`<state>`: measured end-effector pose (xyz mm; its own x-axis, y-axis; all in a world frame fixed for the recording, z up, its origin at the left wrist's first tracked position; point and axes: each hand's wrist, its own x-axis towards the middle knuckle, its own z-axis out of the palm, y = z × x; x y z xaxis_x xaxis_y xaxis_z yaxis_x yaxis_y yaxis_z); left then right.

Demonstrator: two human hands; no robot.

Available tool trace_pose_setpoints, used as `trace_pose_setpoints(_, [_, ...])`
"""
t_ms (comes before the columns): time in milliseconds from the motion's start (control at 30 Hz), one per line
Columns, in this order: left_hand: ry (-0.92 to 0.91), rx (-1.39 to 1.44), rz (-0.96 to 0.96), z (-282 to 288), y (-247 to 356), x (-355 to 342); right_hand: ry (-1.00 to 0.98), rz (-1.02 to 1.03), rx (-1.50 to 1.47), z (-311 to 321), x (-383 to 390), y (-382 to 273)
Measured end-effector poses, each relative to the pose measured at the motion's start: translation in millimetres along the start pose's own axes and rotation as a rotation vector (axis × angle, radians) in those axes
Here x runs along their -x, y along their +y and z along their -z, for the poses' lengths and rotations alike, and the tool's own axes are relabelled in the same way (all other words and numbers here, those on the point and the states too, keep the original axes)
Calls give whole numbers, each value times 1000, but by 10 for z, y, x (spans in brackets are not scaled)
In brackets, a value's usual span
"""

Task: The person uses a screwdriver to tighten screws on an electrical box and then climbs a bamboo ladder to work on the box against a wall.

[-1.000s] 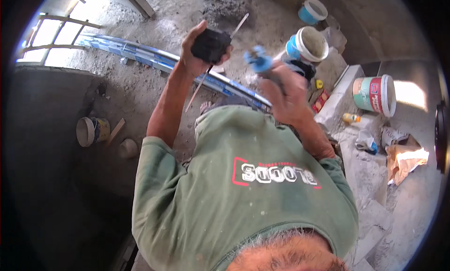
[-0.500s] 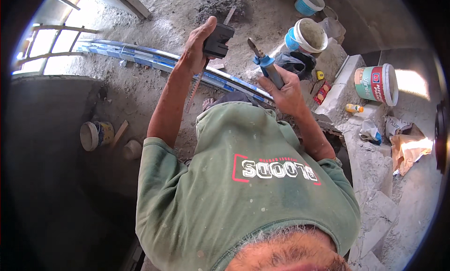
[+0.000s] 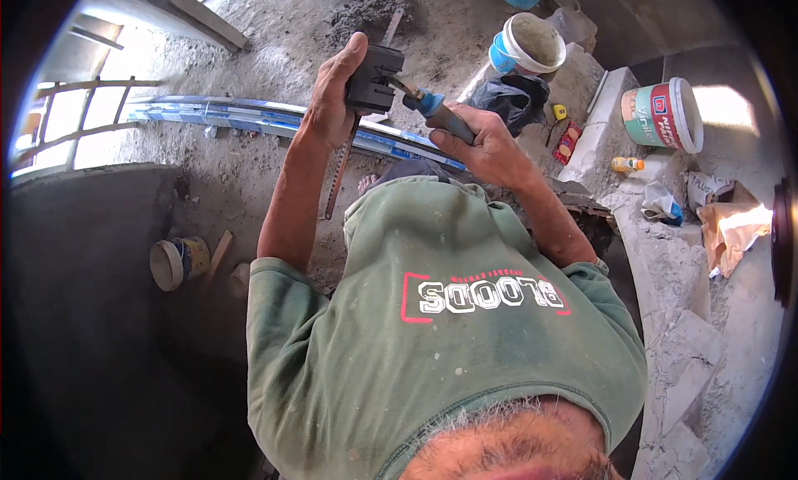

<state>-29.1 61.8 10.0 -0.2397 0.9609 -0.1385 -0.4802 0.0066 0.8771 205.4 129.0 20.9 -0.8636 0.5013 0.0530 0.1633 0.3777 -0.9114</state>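
Note:
My left hand (image 3: 334, 89) is closed around a black box-shaped block (image 3: 364, 88) with slots in its right side, held up in front of me. My right hand (image 3: 492, 149) grips a knife-like tool (image 3: 442, 118) with a grey handle, a blue collar and a short metal tip. The tip is at the slotted side of the block; whether it touches is hard to make out. A thin reddish-brown strip with a row of small marks (image 3: 337, 177) runs below my left hand. Whether that hand holds the strip too is hidden.
Long blue-and-white wrapped lengths (image 3: 241, 114) lie across the rough floor. At right stand a blue-and-white bucket (image 3: 501, 54), a black plastic bag (image 3: 507, 98), a paint bucket (image 3: 640, 118), a yellow tape measure (image 3: 560, 112) and a small bottle (image 3: 627, 164). Another bucket (image 3: 166, 268) lies at left.
My right hand has moved left, bringing the tool's tip from apart to right beside the block. The tool now tilts more toward the block. My left hand has shifted slightly left.

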Motion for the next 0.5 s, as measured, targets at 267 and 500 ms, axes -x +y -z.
trace_pose_setpoints(267, [19, -55, -35, -77, 39, -6, 136, 66, 83, -64, -19, 48])
trace_pose_setpoints(500, [75, -439, -185, 50, 57, -80, 92, -12, 21, -48, 16, 40])
